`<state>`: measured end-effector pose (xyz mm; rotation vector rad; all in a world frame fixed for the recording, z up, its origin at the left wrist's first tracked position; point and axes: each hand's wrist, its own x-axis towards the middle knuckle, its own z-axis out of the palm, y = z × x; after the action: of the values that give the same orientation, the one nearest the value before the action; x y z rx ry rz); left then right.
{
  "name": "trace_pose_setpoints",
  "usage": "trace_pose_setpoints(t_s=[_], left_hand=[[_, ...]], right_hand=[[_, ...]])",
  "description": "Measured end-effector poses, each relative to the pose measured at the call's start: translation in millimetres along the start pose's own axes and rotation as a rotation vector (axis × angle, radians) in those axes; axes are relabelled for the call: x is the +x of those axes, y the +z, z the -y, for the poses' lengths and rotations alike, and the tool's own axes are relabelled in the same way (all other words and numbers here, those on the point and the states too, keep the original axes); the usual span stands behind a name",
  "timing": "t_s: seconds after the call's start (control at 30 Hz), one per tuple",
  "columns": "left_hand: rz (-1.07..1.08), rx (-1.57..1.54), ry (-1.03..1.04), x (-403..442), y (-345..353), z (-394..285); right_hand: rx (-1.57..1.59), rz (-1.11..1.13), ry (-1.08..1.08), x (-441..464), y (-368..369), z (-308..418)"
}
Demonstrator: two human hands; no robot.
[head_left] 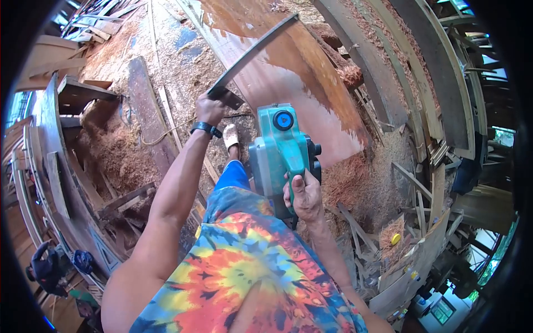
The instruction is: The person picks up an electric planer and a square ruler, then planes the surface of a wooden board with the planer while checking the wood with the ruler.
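Observation:
My left hand (211, 109) is closed round the thick end of a dark square-like tool (252, 53), whose long thin blade lies across a wide wooden board (302, 77). The board's surface is partly pale and smooth, partly orange-brown and rough. My right hand (305, 197) grips the rear handle of a green electric planer (283, 144) with a blue-ringed knob. The planer is at the near end of the board, close to my body. Its underside is hidden.
Sawdust and shavings (183, 72) cover the ground. Loose planks (147, 105) lie at the left, and long boards (411, 72) at the right. Wood scraps (358, 238) are at the lower right. Another person (50, 266) is at the far lower left.

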<state>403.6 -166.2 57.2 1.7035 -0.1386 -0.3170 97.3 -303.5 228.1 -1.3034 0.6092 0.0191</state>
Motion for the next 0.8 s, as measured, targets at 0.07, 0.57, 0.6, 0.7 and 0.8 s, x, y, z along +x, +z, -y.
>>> trace_pose_setpoints(t_s=[0.07, 0.57, 0.6, 0.7, 0.8], left_hand=[[-0.066, -0.222, -0.049, 7, -21, -7], [-0.463, -0.185, -0.175, 40, -146, -4], [-0.46, -0.195, -0.169, 42, -148, -6], [-0.435, -0.167, -0.155, 46, -148, -14], [-0.384, -0.146, -0.154, 57, -144, -29]], right_hand=[[-0.019, 0.003, -0.002, 20, 5, 9], [-0.076, 0.033, -0.179, 323, 87, 130], [-0.085, 0.057, -0.191, 346, 92, 141], [-0.127, 0.048, -0.218, 398, 106, 165], [-0.144, 0.023, -0.173, 399, 106, 173]])
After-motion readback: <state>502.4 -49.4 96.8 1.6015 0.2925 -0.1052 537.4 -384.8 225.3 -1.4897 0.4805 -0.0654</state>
